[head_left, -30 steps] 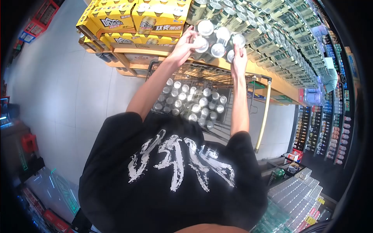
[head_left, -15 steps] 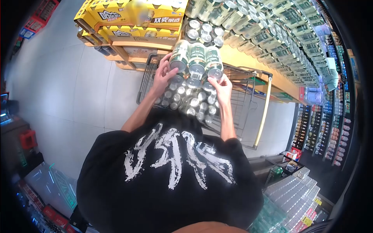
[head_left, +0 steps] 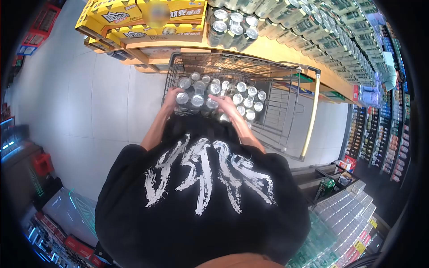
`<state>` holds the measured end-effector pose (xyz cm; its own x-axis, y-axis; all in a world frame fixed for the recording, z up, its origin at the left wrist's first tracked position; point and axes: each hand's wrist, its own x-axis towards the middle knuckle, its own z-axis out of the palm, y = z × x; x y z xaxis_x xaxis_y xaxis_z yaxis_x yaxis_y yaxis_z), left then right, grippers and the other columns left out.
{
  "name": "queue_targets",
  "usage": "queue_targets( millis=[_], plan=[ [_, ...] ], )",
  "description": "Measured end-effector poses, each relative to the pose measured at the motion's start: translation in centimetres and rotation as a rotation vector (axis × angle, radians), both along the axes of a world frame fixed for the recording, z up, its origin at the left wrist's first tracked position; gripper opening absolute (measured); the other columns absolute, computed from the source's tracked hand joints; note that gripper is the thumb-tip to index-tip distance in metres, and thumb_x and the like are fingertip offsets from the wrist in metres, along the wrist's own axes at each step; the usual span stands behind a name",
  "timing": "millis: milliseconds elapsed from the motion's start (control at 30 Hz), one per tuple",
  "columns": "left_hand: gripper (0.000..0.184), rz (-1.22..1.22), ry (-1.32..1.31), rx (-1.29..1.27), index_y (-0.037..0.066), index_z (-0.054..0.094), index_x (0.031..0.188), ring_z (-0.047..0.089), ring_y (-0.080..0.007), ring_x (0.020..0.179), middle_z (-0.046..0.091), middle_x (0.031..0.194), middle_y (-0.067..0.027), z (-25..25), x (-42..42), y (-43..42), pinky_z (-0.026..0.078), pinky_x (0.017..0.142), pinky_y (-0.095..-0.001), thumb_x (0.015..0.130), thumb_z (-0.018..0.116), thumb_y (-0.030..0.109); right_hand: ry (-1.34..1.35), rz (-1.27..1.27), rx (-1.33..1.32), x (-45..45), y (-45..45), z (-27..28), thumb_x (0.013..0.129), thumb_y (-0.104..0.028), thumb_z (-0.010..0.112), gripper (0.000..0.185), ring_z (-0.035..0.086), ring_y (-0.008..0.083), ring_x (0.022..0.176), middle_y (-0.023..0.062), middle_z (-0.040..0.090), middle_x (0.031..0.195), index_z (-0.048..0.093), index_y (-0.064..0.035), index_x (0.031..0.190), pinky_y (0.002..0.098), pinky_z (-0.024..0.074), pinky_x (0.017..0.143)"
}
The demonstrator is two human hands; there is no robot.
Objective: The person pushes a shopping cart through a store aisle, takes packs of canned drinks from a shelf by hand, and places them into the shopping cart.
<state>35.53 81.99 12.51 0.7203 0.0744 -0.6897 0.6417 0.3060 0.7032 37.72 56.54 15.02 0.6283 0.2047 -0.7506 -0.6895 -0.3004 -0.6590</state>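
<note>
Both my hands grip a shrink-wrapped pack of cans low over the near left part of a wire shopping cart. My left hand clasps the pack's left side, and my right hand is closed on its right side. The can tops face up. Beside and beyond the pack, more wrapped cans fill part of the cart. Whether the held pack rests on anything underneath is hidden.
Past the cart, a wooden shelf bears a pack of cans, yellow beer cartons and long rows of green-white cans. The cart's yellowish handle is on the right. Stacked can packs stand at lower right.
The held pack has come from the shelf down into the cart area and leftward, turning from tilted to tops up. Both hands moved with it, keeping their grip.
</note>
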Motion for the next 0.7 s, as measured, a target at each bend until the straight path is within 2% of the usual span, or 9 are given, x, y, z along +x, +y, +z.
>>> queue_targets(
  millis=[100, 133, 233, 267, 367, 467, 567, 667, 700],
  plan=[
    [0.035, -0.063, -0.074, 0.028, -0.002, 0.056, 0.099, 0.059, -0.0187, 0.080, 0.059, 0.088, -0.0099, -5.1, -1.7, 2.0, 0.047, 0.064, -0.0287, 0.072, 0.058, 0.020, 0.066, 0.229, -0.169, -1.0, 0.6, -3.7, 0.078, -0.051, 0.068, 0.055, 0.054, 0.0117, 0.066, 0.0030, 0.055, 0.075, 0.062, 0.0023, 0.088, 0.0269, 0.0473, 0.064],
    [0.035, -0.039, -0.053, 0.088, -0.003, 0.057, 0.097, 0.058, -0.0218, 0.083, 0.059, 0.089, -0.0125, -6.9, -2.2, 2.4, 0.046, 0.070, -0.0315, 0.070, 0.057, 0.019, 0.082, 0.279, -0.217, -1.2, 0.9, -5.2, 0.078, -0.052, 0.067, 0.058, 0.053, 0.0115, 0.065, 0.0034, 0.055, 0.074, 0.064, 0.0040, 0.090, 0.0265, 0.0466, 0.062],
    [0.035, -0.183, -0.061, 0.373, -0.005, 0.058, 0.093, 0.057, -0.0223, 0.081, 0.059, 0.086, -0.0129, -8.5, -3.7, 3.0, 0.045, 0.075, -0.0325, 0.071, 0.057, 0.022, 0.157, 0.259, -0.140, -2.1, 1.7, -4.7, 0.079, -0.054, 0.065, 0.065, 0.052, 0.0115, 0.061, 0.0042, 0.055, 0.072, 0.064, 0.0069, 0.101, 0.0263, 0.0456, 0.060],
    [0.036, -0.412, -0.027, 0.359, -0.008, 0.060, 0.092, 0.057, -0.0231, 0.084, 0.061, 0.086, -0.0144, -8.9, -3.6, 4.1, 0.043, 0.081, -0.0327, 0.073, 0.055, 0.023, 0.104, 0.246, -0.168, -2.5, 2.0, -4.2, 0.079, -0.055, 0.064, 0.062, 0.053, 0.0123, 0.060, 0.0058, 0.056, 0.069, 0.064, 0.0051, 0.095, 0.0266, 0.0455, 0.058],
    [0.036, -0.413, -0.079, 0.379, -0.007, 0.063, 0.092, 0.058, -0.0238, 0.087, 0.064, 0.088, -0.0148, -9.6, -4.5, 4.5, 0.043, 0.081, -0.0329, 0.076, 0.054, 0.024, 0.094, 0.303, -0.242, -2.6, 2.2, -6.2, 0.079, -0.055, 0.063, 0.062, 0.055, 0.0135, 0.059, 0.0067, 0.059, 0.070, 0.063, 0.0057, 0.093, 0.0270, 0.0450, 0.055],
    [0.039, -0.417, -0.019, 0.392, -0.004, 0.065, 0.098, 0.059, -0.0237, 0.090, 0.065, 0.094, -0.0150, -7.2, -3.6, 3.5, 0.043, 0.081, -0.0328, 0.079, 0.052, 0.027, 0.049, 0.372, -0.220, -3.1, 1.7, -7.3, 0.079, -0.054, 0.064, 0.061, 0.058, 0.0159, 0.063, 0.0099, 0.062, 0.077, 0.063, 0.0060, 0.091, 0.0283, 0.0458, 0.057],
    [0.044, -0.546, 0.017, 0.361, -0.004, 0.064, 0.101, 0.059, -0.0250, 0.092, 0.065, 0.098, -0.0157, -9.8, -2.6, 4.2, 0.043, 0.081, -0.0328, 0.080, 0.051, 0.032, 0.024, 0.358, -0.204, -4.1, 1.2, -7.9, 0.079, -0.052, 0.064, 0.060, 0.059, 0.0171, 0.070, 0.0116, 0.063, 0.083, 0.062, 0.0062, 0.095, 0.0301, 0.0469, 0.063],
    [0.049, -0.754, 0.046, 0.367, -0.006, 0.063, 0.105, 0.059, -0.0273, 0.098, 0.064, 0.102, -0.0185, -9.2, -1.8, 4.1, 0.043, 0.084, -0.0336, 0.081, 0.051, 0.035, -0.125, 0.209, -0.148, -6.4, 0.3, -10.0, 0.075, -0.048, 0.069, 0.069, 0.063, 0.0245, 0.092, 0.0219, 0.063, 0.102, 0.058, 0.0106, 0.109, 0.0336, 0.0481, 0.079],
    [0.049, -0.739, 0.034, 0.357, -0.006, 0.063, 0.104, 0.058, -0.0275, 0.099, 0.064, 0.103, -0.0191, -8.6, -1.7, 3.7, 0.043, 0.085, -0.0336, 0.080, 0.051, 0.036, -0.130, 0.230, -0.177, -6.6, -0.1, -10.1, 0.076, -0.048, 0.068, 0.065, 0.061, 0.0216, 0.087, 0.0183, 0.063, 0.096, 0.058, 0.0085, 0.106, 0.0326, 0.0474, 0.075]
  ],
)
